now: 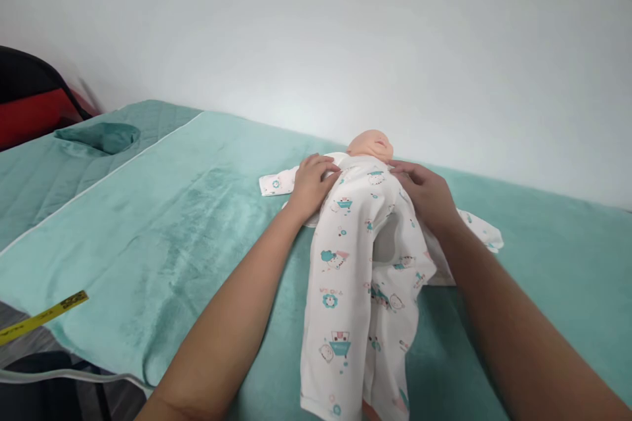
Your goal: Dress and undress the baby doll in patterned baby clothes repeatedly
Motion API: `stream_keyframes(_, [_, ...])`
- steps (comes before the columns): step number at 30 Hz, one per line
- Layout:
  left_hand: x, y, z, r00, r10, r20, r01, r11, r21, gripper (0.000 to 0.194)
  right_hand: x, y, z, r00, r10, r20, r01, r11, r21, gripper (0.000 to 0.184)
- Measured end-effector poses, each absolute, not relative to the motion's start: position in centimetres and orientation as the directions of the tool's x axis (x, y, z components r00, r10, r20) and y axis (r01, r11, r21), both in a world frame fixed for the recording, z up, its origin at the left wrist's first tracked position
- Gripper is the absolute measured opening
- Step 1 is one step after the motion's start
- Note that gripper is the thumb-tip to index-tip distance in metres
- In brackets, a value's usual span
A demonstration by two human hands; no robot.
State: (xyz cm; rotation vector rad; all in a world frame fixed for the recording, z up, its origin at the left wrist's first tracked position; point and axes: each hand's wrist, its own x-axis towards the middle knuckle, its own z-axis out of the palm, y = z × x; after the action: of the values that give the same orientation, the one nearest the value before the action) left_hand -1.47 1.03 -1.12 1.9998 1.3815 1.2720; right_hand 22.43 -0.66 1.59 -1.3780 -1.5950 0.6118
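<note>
A baby doll [371, 143] lies on its back on a teal cover, head toward the wall. It wears a white printed baby shirt [277, 183] with its sleeves spread out to the sides. White printed baby pants [340, 263] cover its front up to the chest, with the legs hanging toward me. My left hand [313, 185] has its fingertips closed on the upper left corner of the pants. At the opposite upper corner, beside the doll's neck, my right hand [425, 194] pinches the cloth. The doll's arms are hidden.
The teal plush cover [148, 243] spreads over the surface, against a white wall [316, 46]. A quilted teal section with an oval hollow [99, 138] is at the left, near a red and black bag [34, 102]. A yellow strip [44, 317] sticks out at the left front edge.
</note>
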Motion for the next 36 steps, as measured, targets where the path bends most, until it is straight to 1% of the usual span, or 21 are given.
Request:
stream_keyframes(3, [-1.7, 1.1, -0.8, 0.107, 0.929, 0.355, 0.458, -0.363, 0.811, 0.008, 22.1, 0.9, 3.3, -0.156, 0.972, 0.178, 0.517, 0.234, -0.824, 0.024])
stream_keyframes(5, [-1.8, 1.2, -0.7, 0.100, 0.942, 0.320, 0.422, -0.332, 0.844, 0.006, 21.6, 1.5, 4.1, -0.231, 0.961, 0.150, 0.572, 0.259, -0.779, 0.025])
stream_keyframes(8, [-1.7, 1.3, -0.8, 0.087, 0.951, 0.298, 0.385, -0.308, 0.870, 0.008, 20.5, 2.0, 4.6, -0.244, 0.940, 0.237, 0.622, 0.340, -0.706, 0.024])
stream_keyframes(10, [-1.5, 1.4, -1.0, 0.067, 0.953, 0.296, 0.381, -0.299, 0.875, 0.009, 19.7, 2.3, 4.8, -0.231, 0.925, 0.302, 0.693, 0.374, -0.616, 0.020])
stream_keyframes(13, [-1.4, 1.8, -1.5, -0.018, 0.956, 0.294, 0.436, -0.257, 0.862, 0.005, 18.5, 2.9, 5.3, -0.215, 0.923, 0.318, 0.842, 0.340, -0.419, 0.018])
stream_keyframes(15, [-1.2, 2.2, -1.8, -0.071, 0.952, 0.297, 0.495, -0.225, 0.839, 0.003, 17.8, 3.3, 5.6, -0.185, 0.931, 0.313, 0.888, 0.295, -0.352, 0.017])
stream_keyframes(16, [-1.1, 2.4, -2.0, -0.084, 0.949, 0.303, 0.527, -0.216, 0.822, 0.002, 17.6, 3.4, 5.6, -0.162, 0.936, 0.314, 0.894, 0.274, -0.356, 0.017])
stream_keyframes(17, [-1.0, 2.6, -2.1, -0.086, 0.946, 0.311, 0.561, -0.212, 0.800, 0.002, 17.4, 3.5, 5.5, -0.126, 0.939, 0.319, 0.888, 0.250, -0.386, 0.017])
stream_keyframes(19, [-0.8, 2.9, -2.3, -0.075, 0.939, 0.336, 0.633, -0.215, 0.744, 0.004, 17.4, 3.2, 4.7, -0.018, 0.940, 0.342, 0.838, 0.201, -0.507, 0.015])
stream_keyframes(21, [-0.5, 3.1, -2.4, -0.056, 0.928, 0.367, 0.687, -0.231, 0.689, 0.008, 17.9, 2.4, 3.1, 0.111, 0.922, 0.372, 0.743, 0.172, -0.647, 0.012])
stream_keyframes(23, [-0.5, 3.1, -2.5, -0.033, 0.914, 0.405, 0.710, -0.264, 0.653, 0.013, 18.8, 0.7, 1.1, 0.223, 0.884, 0.410, 0.660, 0.172, -0.731, 0.016])
stream_keyframes(25, [-0.5, 3.1, -2.7, 0.006, 0.899, 0.438, 0.713, -0.310, 0.628, 0.019, 19.8, -1.9, -0.6, 0.279, 0.850, 0.447, 0.616, 0.199, -0.762, 0.021])
stream_keyframes(28, [-0.9, 2.7, -3.0, 0.060, 0.883, 0.465, 0.713, -0.364, 0.599, 0.025, 20.9, -7.5, -1.8, 0.255, 0.845, 0.470, 0.547, 0.275, -0.791, 0.027])
stream_keyframes(29, [-1.0, 2.5, -3.1, 0.071, 0.879, 0.472, 0.713, -0.376, 0.592, 0.027, 20.9, -9.7, -1.6, 0.254, 0.828, 0.499, 0.561, 0.294, -0.774, 0.027])
stream_keyframes(31, [-1.2, 2.0, -3.4, 0.086, 0.867, 0.490, 0.709, -0.399, 0.581, 0.032, 20.3, -14.4, -0.8, 0.196, 0.798, 0.570, 0.654, 0.327, -0.682, 0.024])
stream_keyframes(32, [-1.3, 1.7, -3.5, 0.090, 0.863, 0.498, 0.709, -0.407, 0.576, 0.035, 19.6, -16.8, -0.3, 0.130, 0.798, 0.588, 0.706, 0.342, -0.621, 0.022])
stream_keyframes(33, [-1.4, 1.2, -3.6, 0.089, 0.859, 0.504, 0.710, -0.409, 0.572, 0.037, 18.8, -19.0, 0.2, 0.032, 0.802, 0.596, 0.727, 0.391, -0.565, 0.020])
stream_keyframes(34, [-1.5, 0.7, -3.6, 0.081, 0.857, 0.508, 0.713, -0.406, 0.572, 0.039, 17.8, -21.2, 0.7, -0.092, 0.812, 0.577, 0.722, 0.453, -0.523, 0.020])
stream_keyframes(35, [-1.6, 0.1, -3.6, 0.070, 0.857, 0.511, 0.715, -0.401, 0.573, 0.039, 16.7, -23.0, 1.0, -0.237, 0.818, 0.525, 0.713, 0.513, -0.478, 0.022])
stream_keyframes(36, [-1.7, -0.5, -3.6, 0.060, 0.855, 0.515, 0.715, -0.397, 0.576, 0.037, 15.6, -24.6, 1.2, -0.333, 0.820, 0.466, 0.720, 0.540, -0.436, 0.024])
